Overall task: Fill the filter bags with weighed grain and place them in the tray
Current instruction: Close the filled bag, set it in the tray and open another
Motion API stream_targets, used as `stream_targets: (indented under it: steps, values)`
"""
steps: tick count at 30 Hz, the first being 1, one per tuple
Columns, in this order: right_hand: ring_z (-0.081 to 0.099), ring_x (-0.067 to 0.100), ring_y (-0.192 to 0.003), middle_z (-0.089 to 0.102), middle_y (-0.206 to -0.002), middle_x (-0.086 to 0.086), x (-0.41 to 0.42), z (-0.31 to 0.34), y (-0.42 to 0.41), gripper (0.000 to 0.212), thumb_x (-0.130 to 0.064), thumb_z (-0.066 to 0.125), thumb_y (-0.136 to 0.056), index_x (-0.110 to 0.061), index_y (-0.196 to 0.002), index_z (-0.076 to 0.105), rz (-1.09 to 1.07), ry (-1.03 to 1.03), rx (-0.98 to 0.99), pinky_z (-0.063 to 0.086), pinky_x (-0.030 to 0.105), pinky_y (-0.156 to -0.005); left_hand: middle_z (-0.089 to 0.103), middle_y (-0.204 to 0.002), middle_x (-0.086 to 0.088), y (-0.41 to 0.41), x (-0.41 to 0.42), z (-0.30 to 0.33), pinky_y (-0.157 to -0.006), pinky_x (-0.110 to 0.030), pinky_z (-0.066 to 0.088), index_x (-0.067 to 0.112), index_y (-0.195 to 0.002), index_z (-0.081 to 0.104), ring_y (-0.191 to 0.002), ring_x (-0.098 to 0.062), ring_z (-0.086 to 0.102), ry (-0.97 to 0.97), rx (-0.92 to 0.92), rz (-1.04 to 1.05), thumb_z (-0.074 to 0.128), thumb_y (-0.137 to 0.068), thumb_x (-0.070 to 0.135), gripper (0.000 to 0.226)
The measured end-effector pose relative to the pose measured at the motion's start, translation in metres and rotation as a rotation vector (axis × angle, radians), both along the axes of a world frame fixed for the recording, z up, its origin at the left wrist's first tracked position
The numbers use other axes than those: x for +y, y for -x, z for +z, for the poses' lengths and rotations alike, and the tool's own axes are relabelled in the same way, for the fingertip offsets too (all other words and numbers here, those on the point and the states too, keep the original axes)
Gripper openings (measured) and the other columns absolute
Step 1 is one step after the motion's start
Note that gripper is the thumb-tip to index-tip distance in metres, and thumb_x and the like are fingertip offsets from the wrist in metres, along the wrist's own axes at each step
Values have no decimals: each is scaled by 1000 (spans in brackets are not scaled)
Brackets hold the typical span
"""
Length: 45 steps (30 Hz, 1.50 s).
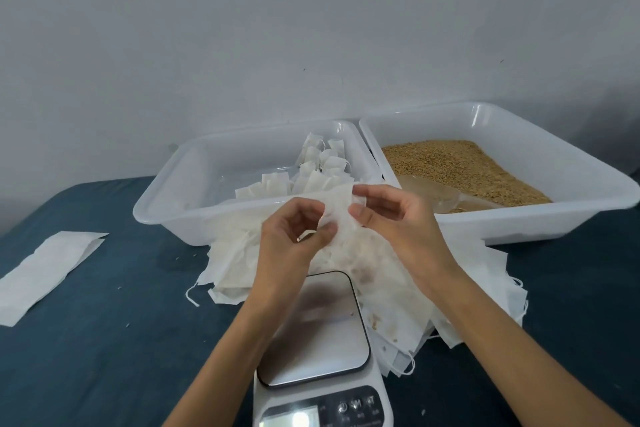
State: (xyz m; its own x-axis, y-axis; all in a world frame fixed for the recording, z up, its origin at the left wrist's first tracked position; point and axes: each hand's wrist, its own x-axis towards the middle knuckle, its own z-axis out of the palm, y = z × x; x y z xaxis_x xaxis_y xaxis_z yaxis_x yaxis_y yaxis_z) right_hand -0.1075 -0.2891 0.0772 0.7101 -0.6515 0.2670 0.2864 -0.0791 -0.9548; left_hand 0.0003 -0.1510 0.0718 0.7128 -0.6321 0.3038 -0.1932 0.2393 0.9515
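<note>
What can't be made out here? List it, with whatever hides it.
Head view only:
- Scale display: glare-washed and cut by the bottom edge; no reading.
- Filter bag between left hand and right hand: opened or shut, unclear.
- Scoop in the grain tray: translucent, shape unclear.
- Pile of empty bags: arms cover part.

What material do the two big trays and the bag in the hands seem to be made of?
Trays: probably plastic, milky and translucent, with smooth rounded rims.
Filter bag: looks like thin white non-woven paper or fabric; it is matte, creases softly and lets light through.
</note>
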Motion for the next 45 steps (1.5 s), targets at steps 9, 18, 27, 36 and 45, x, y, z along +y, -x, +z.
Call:
stream_targets:
  steps: [9,18,27,36,45]
  values:
    - [60,6,-94,68,-100,-2,-5,-2,2,31,-5,86,-75,-23,-99,79,56,-39,84,52,17,-87,78,-104,-7,3,2,-1,-80,-37,59,33,-130,58,-89,-23,72,-13,-73,-48,57,-90,-17,64]
    - [67,31,-114,73,-117,14,-5,1,2,38,-2,80,-77,-12,-114,76,183,-217,48,53,38,-102,72,-107,-12,2,2,-2,-74,-38,54,31,-118,64,-87,-26,67,-3,-118,-64,50,-92,-19,58]
    - [69,6,-88,75,-88,-5,-8,-2,3,28,-32,82,-75,-15,-97,78,112,-75,213,54,28,-86,77,-114,6,1,0,-6,-89,-35,53,29,-109,78,-111,-16,69,-63,-182,-51,51,-90,-19,59]
    - [61,9,-79,66,-80,0,-4,0,3,9,-8,81,-82,-7,-87,73,80,-6,47,50,15,-74,77,-116,11,1,1,-3,-100,-51,50,36,-108,79,-118,-12,66,-78,-204,-20,54,-88,-16,61]
    - [56,13,-64,68,-76,0,-4,-2,0,7,-5,73,-90,-10,-90,69,-17,66,-73,47,24,-56,75,-121,8,1,2,-3,-92,-31,55,29,-117,77,-118,-15,67,-56,-169,-17,55,-86,-17,59]
